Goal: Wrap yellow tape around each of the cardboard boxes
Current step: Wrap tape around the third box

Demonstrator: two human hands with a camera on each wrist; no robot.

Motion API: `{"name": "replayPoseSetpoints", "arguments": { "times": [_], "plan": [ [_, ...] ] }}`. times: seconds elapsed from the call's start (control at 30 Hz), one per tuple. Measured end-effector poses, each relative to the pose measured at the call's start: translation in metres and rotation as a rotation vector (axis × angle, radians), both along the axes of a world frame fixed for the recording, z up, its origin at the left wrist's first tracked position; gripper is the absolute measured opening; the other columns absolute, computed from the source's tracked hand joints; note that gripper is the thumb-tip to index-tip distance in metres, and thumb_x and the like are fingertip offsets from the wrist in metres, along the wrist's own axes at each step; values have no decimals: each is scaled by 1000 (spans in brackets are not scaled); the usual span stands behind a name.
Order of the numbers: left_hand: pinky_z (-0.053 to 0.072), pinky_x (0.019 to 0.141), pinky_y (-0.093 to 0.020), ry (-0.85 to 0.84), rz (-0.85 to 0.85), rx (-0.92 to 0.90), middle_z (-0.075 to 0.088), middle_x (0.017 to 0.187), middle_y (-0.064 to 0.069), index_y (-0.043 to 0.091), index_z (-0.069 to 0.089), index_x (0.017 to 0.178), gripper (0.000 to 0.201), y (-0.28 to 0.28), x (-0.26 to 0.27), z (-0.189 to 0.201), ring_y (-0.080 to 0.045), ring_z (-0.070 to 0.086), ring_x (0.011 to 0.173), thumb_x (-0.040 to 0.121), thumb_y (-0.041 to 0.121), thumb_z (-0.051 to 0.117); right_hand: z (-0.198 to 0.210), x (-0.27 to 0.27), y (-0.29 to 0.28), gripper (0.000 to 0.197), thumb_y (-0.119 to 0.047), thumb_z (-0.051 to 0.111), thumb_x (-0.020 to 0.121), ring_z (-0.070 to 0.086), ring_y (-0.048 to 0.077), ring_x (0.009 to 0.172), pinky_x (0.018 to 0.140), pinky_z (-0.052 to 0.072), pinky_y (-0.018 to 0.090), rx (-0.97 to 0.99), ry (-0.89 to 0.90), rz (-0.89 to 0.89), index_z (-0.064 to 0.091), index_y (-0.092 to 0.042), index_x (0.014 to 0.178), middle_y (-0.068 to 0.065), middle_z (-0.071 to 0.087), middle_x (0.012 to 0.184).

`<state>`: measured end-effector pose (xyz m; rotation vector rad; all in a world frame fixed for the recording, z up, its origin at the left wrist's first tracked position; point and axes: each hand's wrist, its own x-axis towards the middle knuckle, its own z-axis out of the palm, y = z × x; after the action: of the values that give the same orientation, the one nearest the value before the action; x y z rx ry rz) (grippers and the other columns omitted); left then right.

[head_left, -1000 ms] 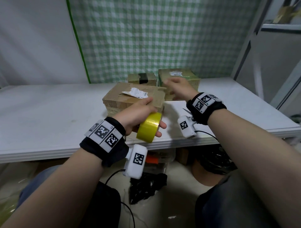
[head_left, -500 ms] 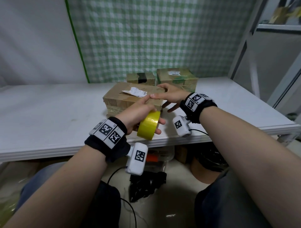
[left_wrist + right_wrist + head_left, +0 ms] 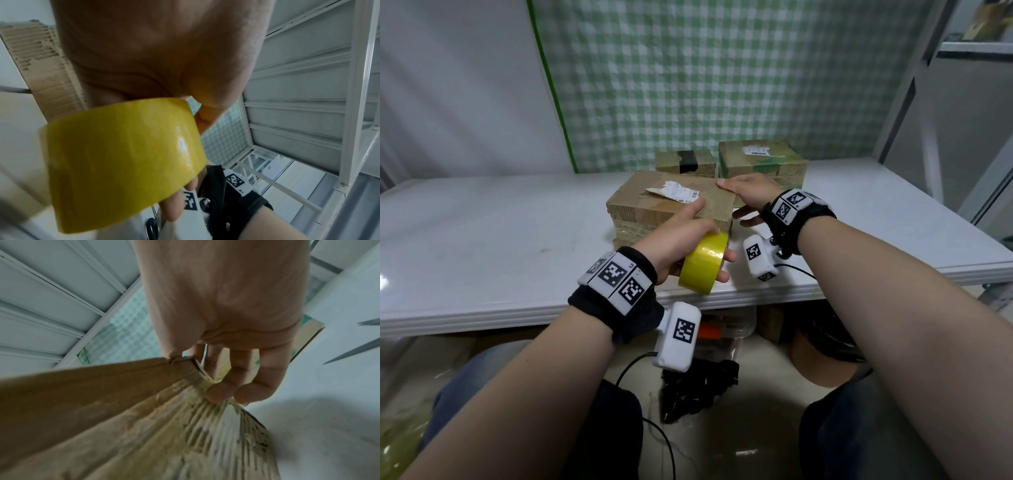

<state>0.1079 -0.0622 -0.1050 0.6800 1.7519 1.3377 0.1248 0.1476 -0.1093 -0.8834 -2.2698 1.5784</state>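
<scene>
White table (image 3: 482, 246) holds the stiff, light-looking near box (image 3: 654, 205); right hand (image 3: 748, 195) grips its 3 o'clock corner, left hand (image 3: 681, 236) holds the slick yellow tape roll (image 3: 703, 262).

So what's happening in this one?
A person sits at a white table taping cardboard boxes. The left hand holds a yellow tape roll against the nearest box, and the right hand grips that box's far right corner. Two more boxes stand behind it.
</scene>
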Motion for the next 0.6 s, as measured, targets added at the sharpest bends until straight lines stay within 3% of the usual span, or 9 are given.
{"name": "replayPoseSetpoints", "arguments": {
  "times": [0.1, 0.27, 0.4, 0.6],
  "plan": [
    [60, 75, -47, -4, 0, -2, 78, 96, -16, 47, 5, 158, 72, 0, 1, 0, -38, 74, 71, 105, 19, 45, 1, -1, 2, 32, -48, 65, 95, 70, 22, 81, 69, 58, 34, -8, 1, 17, 71, -25, 117, 1, 70, 111],
    [60, 75, -48, -5, 3, -1, 78, 95, -16, 46, 5, 158, 72, -1, 1, 2, -38, 73, 71, 105, 18, 44, 3, -7, 1, 31, -34, 56, 103, 66, 27, 58, 55, 59, 37, -135, 61, 1, 67, -9, 117, 14, 65, 103],
    [61, 73, -46, 4, -7, -9, 78, 95, -16, 45, 5, 159, 72, -2, 0, 3, -37, 74, 70, 105, 17, 44, -1, -8, 8, 31, -29, 61, 97, 60, 30, 64, 61, 59, 43, -297, 43, -32, 61, -5, 117, 12, 59, 112],
    [62, 67, -42, -12, -12, -22, 78, 96, -16, 47, 4, 158, 75, -2, -1, 4, -38, 74, 72, 103, 16, 45, -3, -9, 12, 40, -32, 78, 85, 66, 31, 73, 68, 61, 45, -261, 30, -27, 68, -4, 113, 11, 69, 103]
  ]
}}
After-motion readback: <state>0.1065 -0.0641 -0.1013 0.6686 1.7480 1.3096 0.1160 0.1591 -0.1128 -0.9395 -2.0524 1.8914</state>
